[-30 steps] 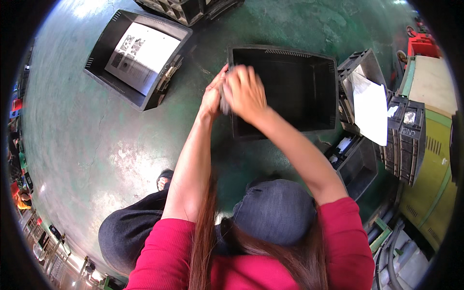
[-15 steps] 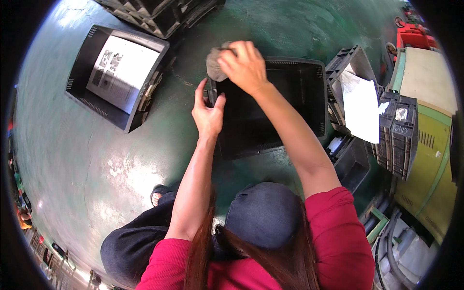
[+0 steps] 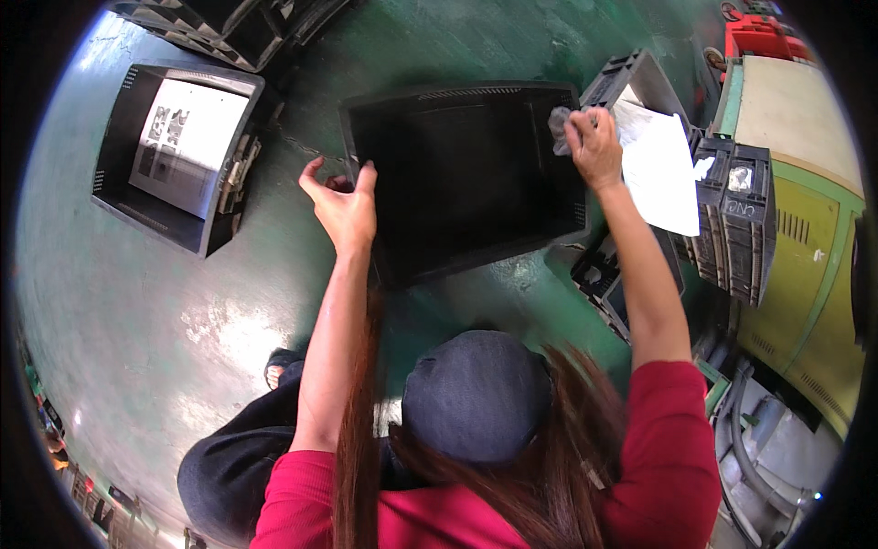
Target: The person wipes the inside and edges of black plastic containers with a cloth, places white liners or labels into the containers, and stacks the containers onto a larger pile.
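A black plastic crate (image 3: 462, 183) lies on the floor before me, its inside facing up. My left hand (image 3: 344, 209) is closed on the crate's left wall, with the thumb on the inner side and the fingers outside. Over the crate's right end, my right hand (image 3: 599, 154) pinches a crumpled grey rag (image 3: 559, 131). The rag hangs at the inner side of the right wall; whether it touches the wall I cannot tell.
At the left stands another black crate (image 3: 112, 165) with a printed sheet (image 3: 187, 137) in it. Stacked black crates (image 3: 247, 27) stand at the far left. On the right are more crates (image 3: 741, 220), a white sheet (image 3: 663, 169) and a yellow-green cabinet (image 3: 809, 256).
My right hand has carried the rag from the crate's left corner across to its right end. My left hand stays on the left wall. The whole view has shifted somewhat.
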Available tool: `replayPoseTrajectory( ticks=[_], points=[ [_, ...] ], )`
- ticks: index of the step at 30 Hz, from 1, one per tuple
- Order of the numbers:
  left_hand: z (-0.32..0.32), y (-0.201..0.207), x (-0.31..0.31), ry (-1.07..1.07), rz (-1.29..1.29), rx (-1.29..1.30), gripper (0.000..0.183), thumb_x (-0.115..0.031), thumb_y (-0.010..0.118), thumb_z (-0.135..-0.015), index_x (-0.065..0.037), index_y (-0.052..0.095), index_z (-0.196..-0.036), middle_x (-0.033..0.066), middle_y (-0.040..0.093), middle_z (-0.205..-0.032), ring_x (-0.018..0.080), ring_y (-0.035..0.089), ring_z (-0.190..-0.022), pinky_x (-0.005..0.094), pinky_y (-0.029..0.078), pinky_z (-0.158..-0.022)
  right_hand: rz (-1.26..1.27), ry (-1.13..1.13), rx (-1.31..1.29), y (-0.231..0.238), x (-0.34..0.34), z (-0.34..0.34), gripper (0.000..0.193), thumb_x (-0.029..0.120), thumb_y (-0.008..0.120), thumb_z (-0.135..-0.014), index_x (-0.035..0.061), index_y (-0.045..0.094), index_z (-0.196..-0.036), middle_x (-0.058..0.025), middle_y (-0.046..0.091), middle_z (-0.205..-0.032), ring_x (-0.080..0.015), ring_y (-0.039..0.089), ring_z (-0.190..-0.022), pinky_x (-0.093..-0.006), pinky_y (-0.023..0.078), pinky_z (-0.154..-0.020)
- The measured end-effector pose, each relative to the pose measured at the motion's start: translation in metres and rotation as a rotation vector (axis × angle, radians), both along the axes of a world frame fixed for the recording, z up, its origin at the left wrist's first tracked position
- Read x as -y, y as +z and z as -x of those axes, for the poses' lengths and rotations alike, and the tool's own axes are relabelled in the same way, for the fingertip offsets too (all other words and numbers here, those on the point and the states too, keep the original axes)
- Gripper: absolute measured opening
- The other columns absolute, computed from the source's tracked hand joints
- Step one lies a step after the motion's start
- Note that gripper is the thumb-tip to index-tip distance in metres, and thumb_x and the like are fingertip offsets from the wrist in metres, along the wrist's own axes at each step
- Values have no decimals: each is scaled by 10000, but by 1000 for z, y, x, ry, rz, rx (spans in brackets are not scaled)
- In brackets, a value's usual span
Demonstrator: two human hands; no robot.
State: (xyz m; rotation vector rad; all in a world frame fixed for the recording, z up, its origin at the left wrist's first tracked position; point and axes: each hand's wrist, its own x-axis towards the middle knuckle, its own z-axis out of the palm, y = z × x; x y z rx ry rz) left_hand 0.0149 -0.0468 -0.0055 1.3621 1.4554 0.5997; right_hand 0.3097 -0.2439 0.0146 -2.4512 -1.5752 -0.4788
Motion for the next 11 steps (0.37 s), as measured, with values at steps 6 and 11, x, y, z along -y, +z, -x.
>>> replayPoseTrajectory(
  ticks=[6, 11],
  points=[
    [-4, 8, 3, -10, 31, -12, 667, -332, 742, -691, -34, 390, -1173, 95, 544, -833, 198, 531, -770, 312, 427, -766, -10, -248, -174, 1, 104, 93, 190, 185, 667, -780, 148, 541, -918, -107, 485, -907, -317, 524, -886, -418, 471, -675],
    [-11, 12, 9, -84, 33, -48, 676, -336, 741, -693, -46, 383, -1188, 146, 572, -906, 248, 564, -858, 350, 423, -823, 123, -551, -121, 0, 115, 154, 223, 207, 668, -788, 113, 548, -950, -106, 497, -1004, -332, 508, -997, -400, 437, -845]
  ],
)
